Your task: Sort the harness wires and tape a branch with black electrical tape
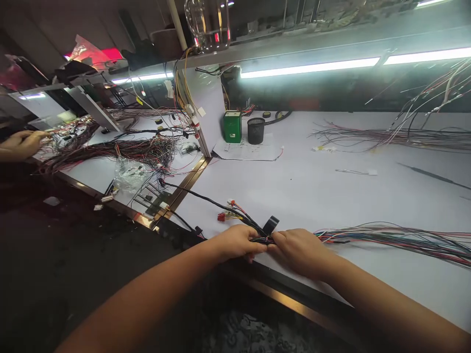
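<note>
Near the table's front edge my left hand [239,241] is closed around a wire bundle [386,239]. My right hand [300,250] grips the same bundle just to the right, the two hands nearly touching. A roll of black tape [271,224] stands at the bundle between them. Beyond my left hand, branches spread out, one ending in a red connector [221,216], others in white and orange connectors [231,202]. A long black-wrapped branch [198,195] runs to the upper left. Loose coloured wires trail off to the right.
A green box [232,127] and a black cup [255,131] stand at the back. Tweezers [434,174] lie at the right, below more wires [368,137]. On the left are piled wires [136,152], a plastic bag [130,174], a metal-pin fixture [152,200] and another person's hand [24,143].
</note>
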Available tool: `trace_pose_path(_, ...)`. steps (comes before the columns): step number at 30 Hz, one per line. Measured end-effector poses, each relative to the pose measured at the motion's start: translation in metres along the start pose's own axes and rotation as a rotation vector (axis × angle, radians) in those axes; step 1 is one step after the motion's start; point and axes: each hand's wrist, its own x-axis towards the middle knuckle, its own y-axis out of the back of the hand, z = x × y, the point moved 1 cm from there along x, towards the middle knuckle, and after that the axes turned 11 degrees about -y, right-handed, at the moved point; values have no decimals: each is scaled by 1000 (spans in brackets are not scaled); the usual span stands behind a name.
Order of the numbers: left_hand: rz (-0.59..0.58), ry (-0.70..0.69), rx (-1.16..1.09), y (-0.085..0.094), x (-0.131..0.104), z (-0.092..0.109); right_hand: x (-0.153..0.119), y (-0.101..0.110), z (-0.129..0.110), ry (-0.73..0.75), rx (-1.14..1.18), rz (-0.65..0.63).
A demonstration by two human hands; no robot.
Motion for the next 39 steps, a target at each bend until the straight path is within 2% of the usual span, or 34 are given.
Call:
trace_pose_path(2,-42,28,-217,-1,0,1,0,-2,2,3,-8,7)
trace_pose_path(4,-87,38,-329,-1,-2,3,1,-5,3,12,2,20)
trace_pose_path(10,39,2,-535,0,-9,3,3,-10,3,-15,77,-19)
trace_pose_path(13,38,-12,-541,-1,-9,0,3,-1,8,-52,257,-94)
trace_pose_path(17,49,-49,-493,-2,-10,-1,6,17,17,-173,679,-202)
trace_pose_path(21,45,-85,-472,-4,-11,-2,14,23,11,-337,988,-264)
trace_pose_path(23,66,-90,-462,-5,-12,-4,18,22,5,-426,1008,-259)
trace_pose_path(26,98,-120,-438,-6,-13,-5,24,22,0,-489,917,-281)
trace_pose_path(28,103,-151,-436,-6,-14,-3,27,26,-1,-492,892,-359)
trace_pose_path(32,87,-181,-438,-8,-17,7,31,40,4,-438,1029,-731)
trace_pose_path(34,109,-184,-368,-11,-17,12,30,46,7,-415,1033,-842)
trace_pose_path(37,165,-170,-242,-13,-15,13,24,52,13,-331,932,-828)
trace_pose_path(39,218,-161,-205,-12,-14,11,17,55,16,-222,902,-734)
